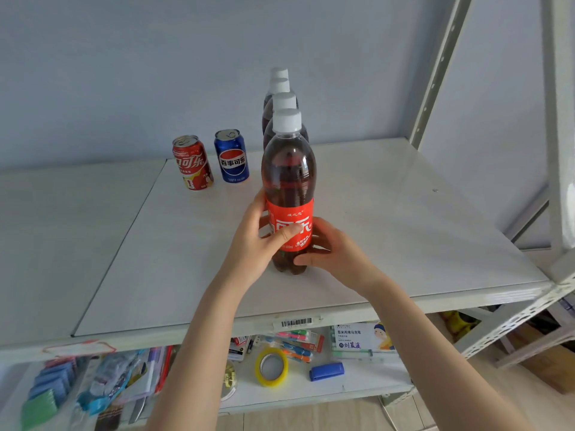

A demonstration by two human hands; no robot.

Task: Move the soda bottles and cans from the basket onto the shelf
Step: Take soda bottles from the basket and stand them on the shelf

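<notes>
Looked like the placing step: front bottle (289, 194) stood upright on the shelf (404, 228), both hands on it.
L hand (255, 244) wrapped the red label, R hand (333, 253) cupped the lobed base; smooth clear plastic, dark soda, white cap. Next, prob.: let go w/o tipping it, fetch more. Two glossy cans (231, 160) stood nearby.

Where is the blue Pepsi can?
Head view, left of centre: blue Pepsi can upright on white shelf, between red cola can and cola bottle row.
</notes>
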